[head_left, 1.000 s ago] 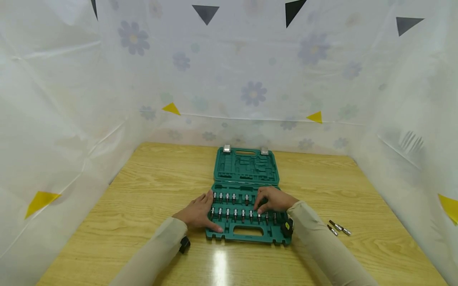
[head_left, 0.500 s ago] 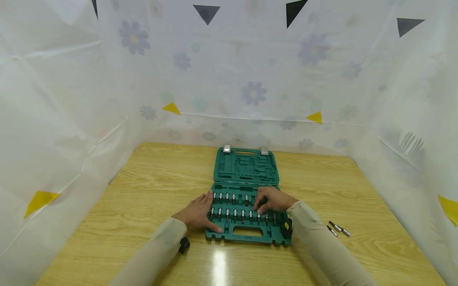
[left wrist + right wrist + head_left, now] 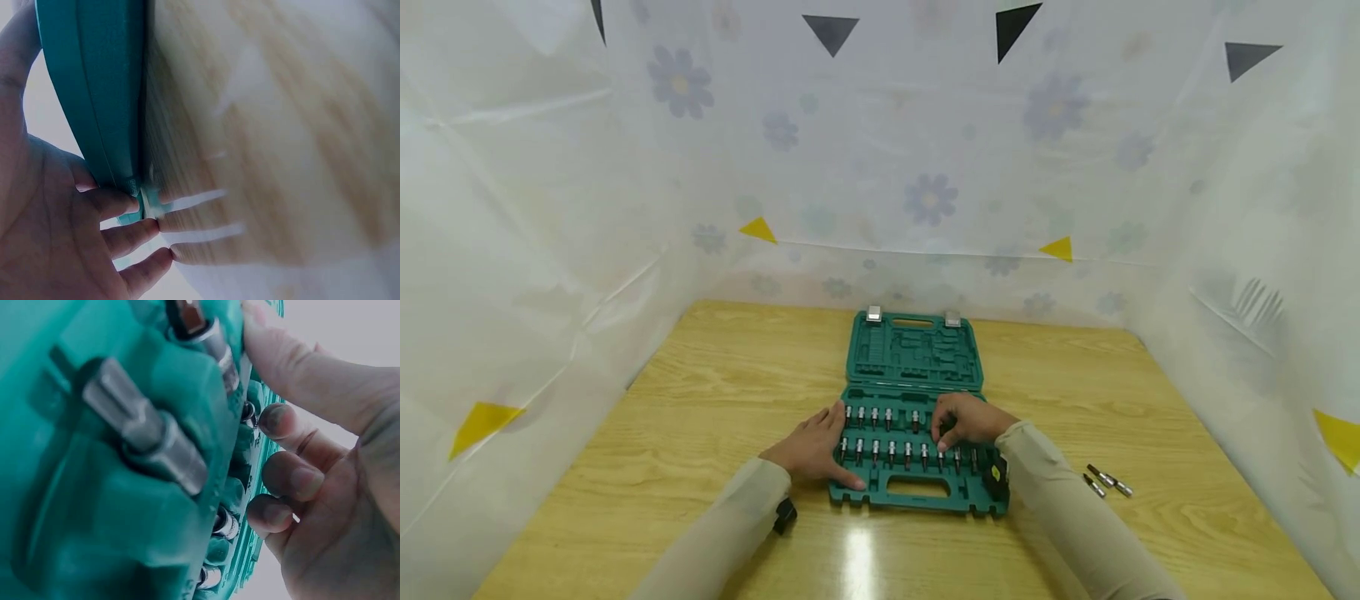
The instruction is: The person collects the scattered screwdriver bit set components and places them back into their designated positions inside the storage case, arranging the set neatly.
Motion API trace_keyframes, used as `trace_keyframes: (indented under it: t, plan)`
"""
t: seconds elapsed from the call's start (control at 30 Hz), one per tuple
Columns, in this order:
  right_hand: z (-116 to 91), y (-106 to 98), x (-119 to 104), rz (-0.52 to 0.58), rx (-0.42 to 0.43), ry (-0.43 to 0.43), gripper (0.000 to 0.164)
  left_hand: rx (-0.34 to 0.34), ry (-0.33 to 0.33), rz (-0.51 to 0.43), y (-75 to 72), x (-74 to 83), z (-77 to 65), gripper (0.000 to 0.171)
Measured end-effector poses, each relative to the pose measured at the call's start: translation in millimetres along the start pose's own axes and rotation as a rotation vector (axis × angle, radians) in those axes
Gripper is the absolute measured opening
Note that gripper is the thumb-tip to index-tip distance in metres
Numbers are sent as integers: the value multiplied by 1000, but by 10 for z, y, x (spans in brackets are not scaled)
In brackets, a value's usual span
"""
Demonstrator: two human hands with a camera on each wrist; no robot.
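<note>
An open green case (image 3: 917,502) lies on the table, holding two rows of silver bit sockets (image 3: 892,452). My left hand (image 3: 812,446) rests along its left side, thumb on the front corner. The left wrist view shows that hand's fingers (image 3: 134,237) extended beside the case wall. My right hand (image 3: 973,419) is over the right half, fingers bent, with thumb and index tips close together above the front row. In the right wrist view the thumb (image 3: 312,378) reaches the slotted tray beside a bit socket (image 3: 181,456); I cannot tell whether the fingertips pinch one.
The case's raised lid (image 3: 914,346), with moulded recesses and two metal latches, leans toward the back. To the right lie three loose bit sockets (image 3: 1094,486) on the wooden table (image 3: 745,358). White patterned sheeting (image 3: 865,108) encloses the back and sides.
</note>
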State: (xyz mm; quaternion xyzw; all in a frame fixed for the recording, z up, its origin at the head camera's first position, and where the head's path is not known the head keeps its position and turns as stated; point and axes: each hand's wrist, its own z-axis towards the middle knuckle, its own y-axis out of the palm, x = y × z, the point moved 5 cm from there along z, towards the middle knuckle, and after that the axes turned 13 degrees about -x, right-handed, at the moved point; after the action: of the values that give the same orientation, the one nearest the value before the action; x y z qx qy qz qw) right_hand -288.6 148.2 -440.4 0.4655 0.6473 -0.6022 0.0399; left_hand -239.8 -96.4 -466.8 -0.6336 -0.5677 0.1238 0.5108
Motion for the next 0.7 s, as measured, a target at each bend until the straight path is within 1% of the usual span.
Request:
trace_keyframes:
  t: [0.1, 0.3, 0.7]
  plan:
    - [2, 3, -8, 5, 4, -7, 6, 0, 1, 2, 7, -8, 6, 131]
    - [-2, 3, -31, 0, -2, 6, 6, -1, 5, 6, 3, -17, 16, 131]
    - [-1, 1, -15, -7, -7, 10, 7, -3, 8, 7, -1, -4, 6, 131]
